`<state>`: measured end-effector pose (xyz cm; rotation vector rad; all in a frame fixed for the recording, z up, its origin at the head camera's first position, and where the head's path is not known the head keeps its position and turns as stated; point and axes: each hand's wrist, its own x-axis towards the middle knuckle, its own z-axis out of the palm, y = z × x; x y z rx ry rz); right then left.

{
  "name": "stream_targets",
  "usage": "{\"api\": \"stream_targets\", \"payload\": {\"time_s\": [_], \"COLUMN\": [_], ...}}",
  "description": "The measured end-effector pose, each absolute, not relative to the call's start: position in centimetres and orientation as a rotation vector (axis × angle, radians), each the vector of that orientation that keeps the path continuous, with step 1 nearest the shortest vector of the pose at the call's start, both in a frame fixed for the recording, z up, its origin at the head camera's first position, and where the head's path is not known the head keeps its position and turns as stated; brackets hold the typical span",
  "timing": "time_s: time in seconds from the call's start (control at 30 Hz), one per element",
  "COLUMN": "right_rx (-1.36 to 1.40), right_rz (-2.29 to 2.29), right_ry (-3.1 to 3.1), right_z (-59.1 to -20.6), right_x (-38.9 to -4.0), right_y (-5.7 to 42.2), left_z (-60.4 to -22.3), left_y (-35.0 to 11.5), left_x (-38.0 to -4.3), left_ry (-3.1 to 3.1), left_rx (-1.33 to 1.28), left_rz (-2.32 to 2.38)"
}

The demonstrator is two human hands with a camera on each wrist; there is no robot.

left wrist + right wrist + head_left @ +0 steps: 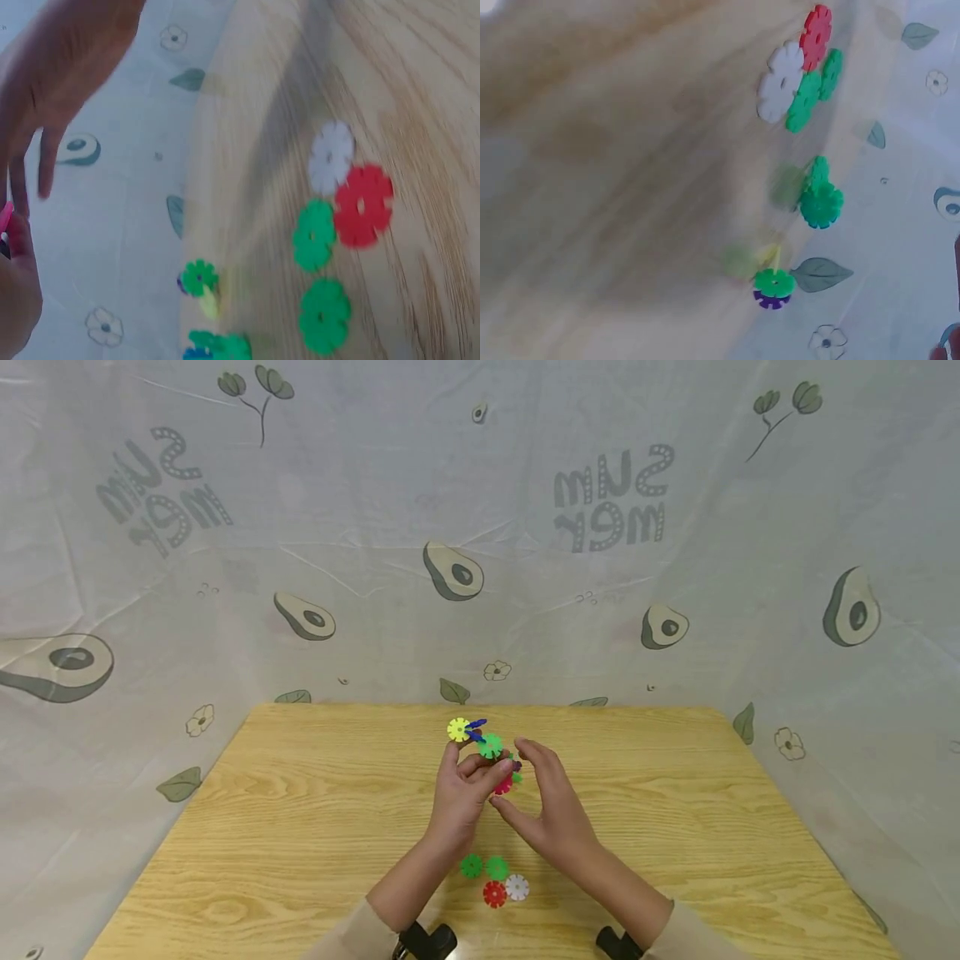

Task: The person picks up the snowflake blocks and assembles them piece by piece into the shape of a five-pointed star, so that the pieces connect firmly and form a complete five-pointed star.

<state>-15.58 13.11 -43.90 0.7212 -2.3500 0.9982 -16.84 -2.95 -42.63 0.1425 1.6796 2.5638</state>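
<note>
My left hand pinches a pink notched flower-shaped disc between thumb and fingers. Beyond its fingertips, in the head view, show a yellow disc, blue discs and a light green disc. Small green and purple parts show beside the thumb, partly covered. To the right, my right hand is spread, thumb and index finger apart on either side of the pink disc. In the left wrist view a bit of pink shows at the left hand's fingers.
Two green discs, a red disc and a white disc lie flat near the table's front. Both wrist views show two small joined clusters, one green with yellow and purple, the other mostly green. A printed curtain surrounds the table.
</note>
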Motion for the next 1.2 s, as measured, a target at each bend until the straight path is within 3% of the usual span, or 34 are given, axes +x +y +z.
{"api": "stream_targets", "payload": {"time_s": [0.27, 0.63, 0.93, 1.2], "right_rx": [0.878, 1.262, 1.240, 1.052], "right_rz": [1.274, 0.989, 1.039, 1.040], "right_ry": [-2.763, -2.898, -2.869, -2.967], "right_z": [-46.1, -48.9, -49.7, -49.4], "right_x": [-14.5, -12.6, -12.5, -12.2], "right_y": [16.6, 18.1, 17.9, 17.7], "left_z": [-43.5, -43.5, -43.6, -43.5], "left_y": [-4.8, -5.7, -6.0, -6.0], "left_x": [-17.5, -17.8, -17.6, -17.6], "left_ry": [1.779, 1.791, 1.751, 1.751], "left_rx": [0.220, 0.223, 0.214, 0.211], "left_rz": [2.390, 2.282, 2.284, 2.292]}}
